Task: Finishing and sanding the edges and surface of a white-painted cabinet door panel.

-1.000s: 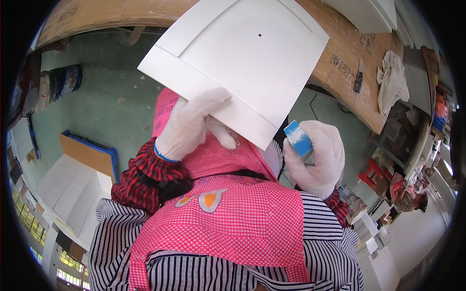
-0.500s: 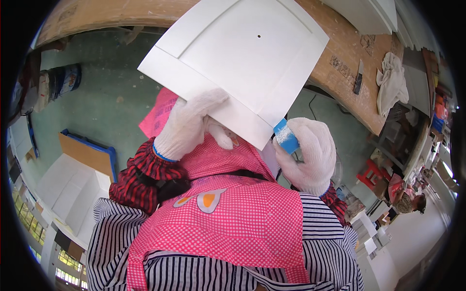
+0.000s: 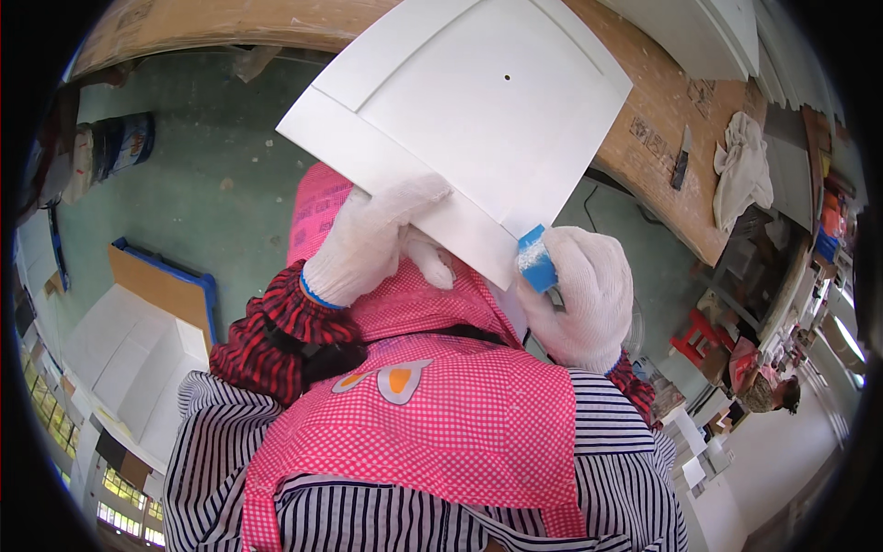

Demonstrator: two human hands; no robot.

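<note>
A white panel (image 3: 478,110), like a cabinet door with a recessed field and a small dark hole, slants in front of me above the table edge. My left hand (image 3: 372,230), in a white knit glove, grips the panel's near edge, thumb on top and fingers curled beneath. In my gloved right hand (image 3: 587,290) is a blue sanding block (image 3: 535,258) covered in white dust. The block rests against the panel's near right corner, pinched between thumb and fingers. The glove hides part of the block.
On the brown-covered table (image 3: 644,110) lie a knife (image 3: 681,161) and a white cloth (image 3: 743,170). White panels (image 3: 704,37) stand at the far right. A paint bucket (image 3: 120,147) and a white open box (image 3: 138,340) are at left. Another person (image 3: 768,386) is at right, near a red stool (image 3: 701,336).
The panel and my left hand have shifted slightly to the right. The sanding block stays at the corner, tilted a little differently in my right hand.
</note>
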